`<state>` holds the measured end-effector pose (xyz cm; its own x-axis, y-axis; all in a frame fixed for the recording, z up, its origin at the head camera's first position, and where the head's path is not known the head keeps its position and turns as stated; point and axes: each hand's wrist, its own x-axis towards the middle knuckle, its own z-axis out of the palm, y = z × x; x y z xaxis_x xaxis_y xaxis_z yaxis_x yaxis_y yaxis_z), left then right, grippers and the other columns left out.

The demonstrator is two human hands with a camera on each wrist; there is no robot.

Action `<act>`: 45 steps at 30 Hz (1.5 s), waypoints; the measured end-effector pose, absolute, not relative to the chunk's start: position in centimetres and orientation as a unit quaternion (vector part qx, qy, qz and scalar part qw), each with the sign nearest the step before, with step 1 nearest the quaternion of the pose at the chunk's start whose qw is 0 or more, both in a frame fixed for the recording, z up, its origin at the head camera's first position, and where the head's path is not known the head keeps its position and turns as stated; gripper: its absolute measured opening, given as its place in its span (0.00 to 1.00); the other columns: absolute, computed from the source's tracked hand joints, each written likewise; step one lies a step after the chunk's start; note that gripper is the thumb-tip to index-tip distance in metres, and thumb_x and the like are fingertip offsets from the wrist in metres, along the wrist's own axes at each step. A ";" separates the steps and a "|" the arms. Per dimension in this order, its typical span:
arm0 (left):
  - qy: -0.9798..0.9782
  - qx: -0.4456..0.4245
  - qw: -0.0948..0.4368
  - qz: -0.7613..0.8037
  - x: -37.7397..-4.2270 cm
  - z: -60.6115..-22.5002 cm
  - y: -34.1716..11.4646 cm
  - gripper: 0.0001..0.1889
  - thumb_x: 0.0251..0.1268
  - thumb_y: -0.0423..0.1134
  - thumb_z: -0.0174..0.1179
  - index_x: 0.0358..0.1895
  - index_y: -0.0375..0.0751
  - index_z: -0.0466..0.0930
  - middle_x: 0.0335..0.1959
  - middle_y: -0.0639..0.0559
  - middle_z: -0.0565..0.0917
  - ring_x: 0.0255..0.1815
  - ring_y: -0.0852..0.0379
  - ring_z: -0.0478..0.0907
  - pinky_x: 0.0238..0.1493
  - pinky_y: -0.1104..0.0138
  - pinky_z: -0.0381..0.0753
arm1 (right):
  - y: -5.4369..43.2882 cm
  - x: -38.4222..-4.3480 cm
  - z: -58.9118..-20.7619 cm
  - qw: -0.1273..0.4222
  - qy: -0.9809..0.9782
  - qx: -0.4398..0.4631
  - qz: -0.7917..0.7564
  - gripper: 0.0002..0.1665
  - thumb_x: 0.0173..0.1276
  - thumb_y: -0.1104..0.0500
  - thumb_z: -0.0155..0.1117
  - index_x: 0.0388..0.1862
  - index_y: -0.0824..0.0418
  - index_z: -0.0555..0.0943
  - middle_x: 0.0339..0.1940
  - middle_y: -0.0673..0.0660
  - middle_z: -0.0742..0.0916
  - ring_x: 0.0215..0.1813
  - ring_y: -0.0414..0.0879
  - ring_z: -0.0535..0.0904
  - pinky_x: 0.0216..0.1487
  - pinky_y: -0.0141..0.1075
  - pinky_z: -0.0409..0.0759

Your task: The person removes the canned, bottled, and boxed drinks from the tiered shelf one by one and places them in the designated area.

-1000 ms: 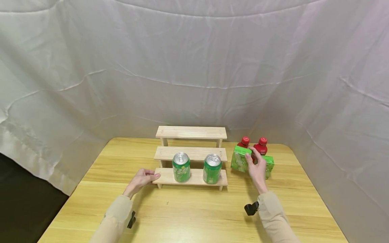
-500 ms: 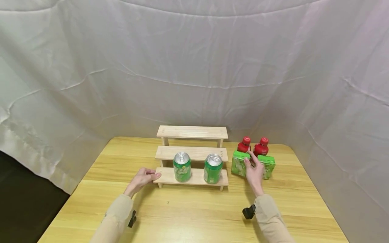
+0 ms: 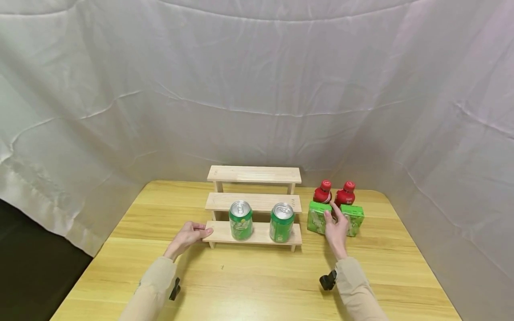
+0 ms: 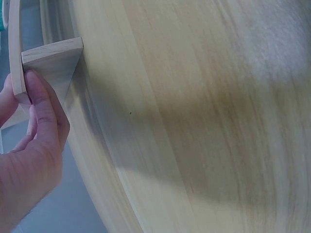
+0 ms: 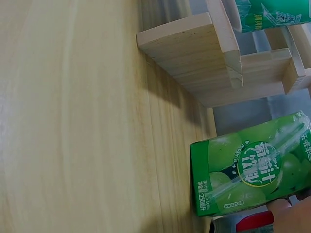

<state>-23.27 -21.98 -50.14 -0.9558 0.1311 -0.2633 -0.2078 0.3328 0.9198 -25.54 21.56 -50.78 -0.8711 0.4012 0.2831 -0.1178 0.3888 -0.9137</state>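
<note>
A three-step wooden display rack (image 3: 254, 202) stands on the table. My left hand (image 3: 188, 237) pinches the left end of its lowest step, thumb on top and fingers underneath in the left wrist view. Two green soda cans (image 3: 241, 220) stand upright on that step. To the right of the rack, my right hand (image 3: 337, 229) holds a green grape juice box (image 5: 252, 167) between thumb and fingers at its right side. The box looks upright at table level, with a wrapped straw on its face. A second green juice box (image 3: 353, 219) stands beside it, partly behind the hand.
Two red-capped bottles (image 3: 346, 193) stand behind the juice boxes, their lower parts hidden. The wooden table (image 3: 257, 285) reaches back to a grey curtain (image 3: 257, 89) that also hangs at both sides. The rack's middle and top steps bear nothing.
My right hand and the juice box came down, and the box went from tilted to upright beside the second one. My left hand has stayed on the rack's step.
</note>
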 end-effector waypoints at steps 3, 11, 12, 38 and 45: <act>0.807 -0.025 0.146 0.572 -23.3 -50.3 -22.0 0.18 0.71 0.36 0.62 0.50 0.20 0.75 0.37 0.46 0.82 0.39 0.56 0.79 0.52 0.58 0.84 | 21.7 -25.4 -50.8 0.222 -0.798 -0.092 0.553 0.25 0.79 0.63 0.53 0.71 0.66 0.72 0.67 0.71 0.79 0.66 0.62 0.76 0.53 0.19 0.70; 0.809 -0.024 0.145 0.569 -23.2 -50.1 -22.0 0.23 0.70 0.36 0.62 0.55 0.16 0.71 0.42 0.39 0.84 0.43 0.54 0.81 0.56 0.54 0.84 | 22.1 -25.7 -51.1 0.209 -0.795 -0.080 0.564 0.26 0.80 0.64 0.48 0.73 0.70 0.67 0.74 0.70 0.72 0.73 0.64 0.69 0.73 0.58 0.68; 0.809 -0.025 0.145 0.569 -23.2 -50.1 -22.0 0.22 0.70 0.36 0.62 0.55 0.16 0.71 0.41 0.39 0.84 0.43 0.54 0.81 0.56 0.54 0.84 | 22.2 -25.7 -51.1 0.209 -0.796 -0.079 0.563 0.26 0.80 0.64 0.48 0.73 0.70 0.67 0.74 0.71 0.72 0.74 0.64 0.69 0.73 0.58 0.68; 0.805 -0.014 0.147 0.575 -23.2 -50.2 -22.1 0.17 0.72 0.36 0.60 0.49 0.19 0.76 0.35 0.48 0.84 0.36 0.59 0.79 0.50 0.59 0.85 | 21.3 -24.8 -50.9 0.203 -0.783 -0.017 0.588 0.35 0.80 0.55 0.52 0.81 0.61 0.56 0.84 0.62 0.58 0.85 0.58 0.42 0.82 0.63 0.47; 0.804 -0.016 0.145 0.576 -23.3 -50.3 -22.0 0.18 0.71 0.36 0.60 0.51 0.18 0.75 0.36 0.46 0.84 0.37 0.59 0.80 0.51 0.59 0.85 | 20.0 -24.1 -49.9 0.225 -0.789 0.016 0.571 0.35 0.76 0.54 0.58 0.78 0.59 0.63 0.82 0.60 0.62 0.85 0.58 0.42 0.80 0.68 0.40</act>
<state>-23.27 -21.99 -50.34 -0.9574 0.1407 -0.2524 -0.1937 0.3355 0.9219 -24.12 20.01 -49.90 -0.8981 0.2319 0.3737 -0.2828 0.3464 -0.8945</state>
